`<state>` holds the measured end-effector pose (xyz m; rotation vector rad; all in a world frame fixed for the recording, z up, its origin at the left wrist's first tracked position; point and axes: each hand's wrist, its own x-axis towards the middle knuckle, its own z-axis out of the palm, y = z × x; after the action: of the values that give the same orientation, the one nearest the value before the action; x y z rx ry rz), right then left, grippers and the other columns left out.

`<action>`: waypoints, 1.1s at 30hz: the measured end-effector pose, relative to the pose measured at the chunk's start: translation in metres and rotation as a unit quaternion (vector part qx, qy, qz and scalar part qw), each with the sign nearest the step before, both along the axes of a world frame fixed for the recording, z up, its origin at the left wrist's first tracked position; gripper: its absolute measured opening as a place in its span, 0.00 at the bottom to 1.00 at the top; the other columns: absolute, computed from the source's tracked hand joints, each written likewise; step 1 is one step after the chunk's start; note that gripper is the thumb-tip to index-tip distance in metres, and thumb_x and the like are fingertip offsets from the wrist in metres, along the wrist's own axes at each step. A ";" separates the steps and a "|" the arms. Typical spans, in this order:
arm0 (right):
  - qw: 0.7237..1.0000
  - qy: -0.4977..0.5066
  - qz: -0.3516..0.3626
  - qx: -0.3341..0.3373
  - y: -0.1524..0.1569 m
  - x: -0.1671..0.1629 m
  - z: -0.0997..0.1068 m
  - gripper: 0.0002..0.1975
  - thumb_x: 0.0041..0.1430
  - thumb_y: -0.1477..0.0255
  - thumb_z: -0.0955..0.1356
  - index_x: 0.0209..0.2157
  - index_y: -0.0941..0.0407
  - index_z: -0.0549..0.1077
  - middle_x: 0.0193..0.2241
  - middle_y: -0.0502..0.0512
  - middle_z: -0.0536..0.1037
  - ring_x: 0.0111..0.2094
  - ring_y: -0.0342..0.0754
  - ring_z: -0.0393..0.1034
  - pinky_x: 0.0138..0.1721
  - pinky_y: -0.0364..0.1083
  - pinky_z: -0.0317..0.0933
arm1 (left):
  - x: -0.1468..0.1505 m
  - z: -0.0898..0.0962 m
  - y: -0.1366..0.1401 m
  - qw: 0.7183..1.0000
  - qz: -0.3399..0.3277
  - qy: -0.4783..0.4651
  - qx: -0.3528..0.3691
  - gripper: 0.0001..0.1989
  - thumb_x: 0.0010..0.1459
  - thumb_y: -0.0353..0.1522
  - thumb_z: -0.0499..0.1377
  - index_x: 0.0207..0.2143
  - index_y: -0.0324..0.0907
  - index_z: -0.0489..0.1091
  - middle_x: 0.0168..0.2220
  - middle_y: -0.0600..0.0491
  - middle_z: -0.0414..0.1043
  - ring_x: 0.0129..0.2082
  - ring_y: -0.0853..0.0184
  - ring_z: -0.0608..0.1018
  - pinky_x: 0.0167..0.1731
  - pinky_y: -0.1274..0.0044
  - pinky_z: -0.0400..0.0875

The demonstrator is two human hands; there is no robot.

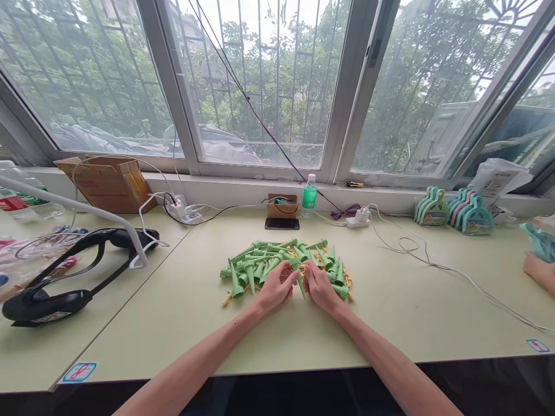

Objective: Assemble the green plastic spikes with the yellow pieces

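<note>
A heap of green plastic watering spikes (pixel 249 268), mixed with small yellow plastic pieces (pixel 227 299), lies on the table in front of me. At its near edge, one green watering spike (pixel 297 274) points downward between my hands. My left hand (pixel 276 286) is closed, its thumb and fingers at that spike. My right hand (pixel 319 286) is also closed, fingertips pinched close to the spike's upper part. Something yellowish shows by the right fingertips, but whether they grip it or it belongs to the heap is unclear.
Behind the heap are a phone (pixel 281 223), a small cardboard box (pixel 281 204) and a green-labelled bottle (pixel 309 196). A black headset strap (pixel 82 254) lies left. White cables (pixel 455 274) and stacked plastic dustpans (pixel 472 214) are right. Another person's hand (pixel 539 268) appears far right.
</note>
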<state>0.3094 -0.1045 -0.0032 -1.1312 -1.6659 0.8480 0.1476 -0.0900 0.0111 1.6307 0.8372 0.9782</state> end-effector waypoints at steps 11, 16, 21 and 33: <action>1.000 0.004 0.002 -0.006 0.000 0.000 0.001 0.17 0.69 0.59 0.54 0.36 0.54 0.64 0.14 0.43 0.64 0.16 0.42 0.57 0.22 0.42 0.54 | -0.001 -0.001 0.000 1.000 -0.001 -0.002 0.000 0.15 0.61 0.45 0.55 0.35 0.42 0.58 0.27 0.58 0.67 0.14 0.76 0.68 0.13 0.82 0.61; 1.000 -0.001 0.006 -0.007 -0.001 0.000 0.002 0.17 0.70 0.59 0.53 0.34 0.54 0.63 0.14 0.43 0.64 0.16 0.42 0.57 0.23 0.42 0.54 | -0.001 -0.004 0.002 1.000 -0.001 -0.006 0.009 0.15 0.61 0.44 0.55 0.35 0.42 0.58 0.27 0.58 0.66 0.14 0.76 0.68 0.12 0.82 0.60; 1.000 -0.002 0.006 -0.004 0.000 0.001 0.000 0.17 0.70 0.59 0.53 0.34 0.54 0.62 0.14 0.43 0.64 0.16 0.42 0.57 0.23 0.42 0.54 | -0.001 -0.004 0.001 1.000 0.001 -0.006 0.013 0.14 0.61 0.44 0.55 0.35 0.42 0.58 0.27 0.58 0.66 0.15 0.76 0.68 0.13 0.82 0.60; 1.000 -0.012 0.002 0.001 0.000 0.001 0.000 0.17 0.70 0.59 0.53 0.34 0.54 0.62 0.14 0.43 0.64 0.16 0.42 0.56 0.24 0.42 0.54 | -0.001 -0.004 0.001 1.000 0.001 -0.007 0.016 0.14 0.61 0.43 0.55 0.35 0.43 0.57 0.27 0.59 0.63 0.15 0.76 0.68 0.13 0.81 0.61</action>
<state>0.3102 -0.1045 -0.0032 -1.1413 -1.6878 0.8378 0.1461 -0.0889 0.0074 1.6483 0.8177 1.0089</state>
